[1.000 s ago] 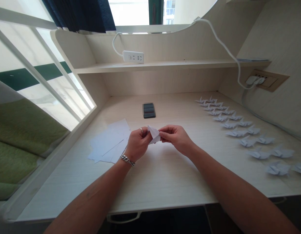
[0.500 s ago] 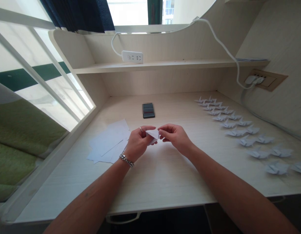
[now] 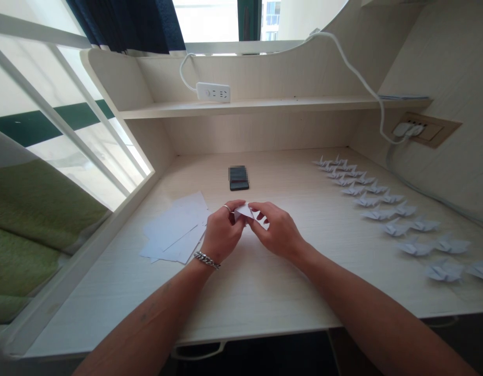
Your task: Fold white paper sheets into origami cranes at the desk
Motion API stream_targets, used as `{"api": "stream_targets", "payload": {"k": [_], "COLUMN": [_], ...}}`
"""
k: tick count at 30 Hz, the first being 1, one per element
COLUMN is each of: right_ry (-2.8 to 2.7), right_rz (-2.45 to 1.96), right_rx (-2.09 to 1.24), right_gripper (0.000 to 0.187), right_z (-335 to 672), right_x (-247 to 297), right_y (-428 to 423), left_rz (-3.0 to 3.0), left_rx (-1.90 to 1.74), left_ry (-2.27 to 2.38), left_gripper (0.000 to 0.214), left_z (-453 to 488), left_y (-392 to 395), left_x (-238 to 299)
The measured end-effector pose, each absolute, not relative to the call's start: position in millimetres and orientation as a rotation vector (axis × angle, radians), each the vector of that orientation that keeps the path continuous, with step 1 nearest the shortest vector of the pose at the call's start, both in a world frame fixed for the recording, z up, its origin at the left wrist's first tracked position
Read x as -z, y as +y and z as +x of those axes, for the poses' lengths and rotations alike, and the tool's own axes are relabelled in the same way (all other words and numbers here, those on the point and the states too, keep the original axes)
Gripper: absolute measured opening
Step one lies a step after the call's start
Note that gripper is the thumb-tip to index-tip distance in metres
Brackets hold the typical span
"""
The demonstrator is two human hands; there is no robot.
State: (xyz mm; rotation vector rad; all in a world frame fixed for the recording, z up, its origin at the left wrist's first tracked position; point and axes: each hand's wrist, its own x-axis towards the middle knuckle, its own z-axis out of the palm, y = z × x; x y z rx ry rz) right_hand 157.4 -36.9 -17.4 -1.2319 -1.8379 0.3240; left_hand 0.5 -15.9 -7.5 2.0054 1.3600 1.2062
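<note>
A small folded piece of white paper (image 3: pixel 245 211) is held just above the desk between both hands. My left hand (image 3: pixel 221 232), with a ring and a chain bracelet, pinches its left side. My right hand (image 3: pixel 274 230) closes its fingers over the right side, and a white corner shows between those fingers. Both hands touch each other over the middle of the desk (image 3: pixel 264 282).
Loose white sheets (image 3: pixel 174 227) lie left of the hands. A dark phone (image 3: pixel 238 178) lies behind them. Several folded paper cranes (image 3: pixel 382 209) form two rows along the right side. A power strip (image 3: pixel 213 92) sits on the shelf, its cable running to a wall socket (image 3: pixel 411 128).
The hands have drawn closer together and lowered slightly. My right hand has moved left over the folded paper, which now lies flatter and is mostly covered.
</note>
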Motion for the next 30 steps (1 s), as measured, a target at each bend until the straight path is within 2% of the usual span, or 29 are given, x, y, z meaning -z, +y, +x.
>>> {"api": "stream_targets", "payload": {"k": [13, 22, 30], "right_ry": [-1.552, -1.612, -1.607], "right_rz": [-1.279, -1.162, -1.008], "right_rx": [-0.567, -0.61, -0.813], "right_gripper": [0.028, 0.023, 0.034], "right_z": [161.1, 158.7, 160.6], "right_x": [20.6, 13.9, 12.7], "right_y": [-29.5, -34.4, -35.2], "left_rz": [2.107, 2.004, 1.765], "left_rx": [-1.146, -1.087, -1.135], "left_ry": [1.304, 1.278, 1.12], "left_gripper": [0.028, 0.03, 0.031], "left_z": [4.5, 2.1, -0.4], "left_y": [-18.9, -14.0, -10.5], "left_x": [5.3, 10.3, 11.9]}}
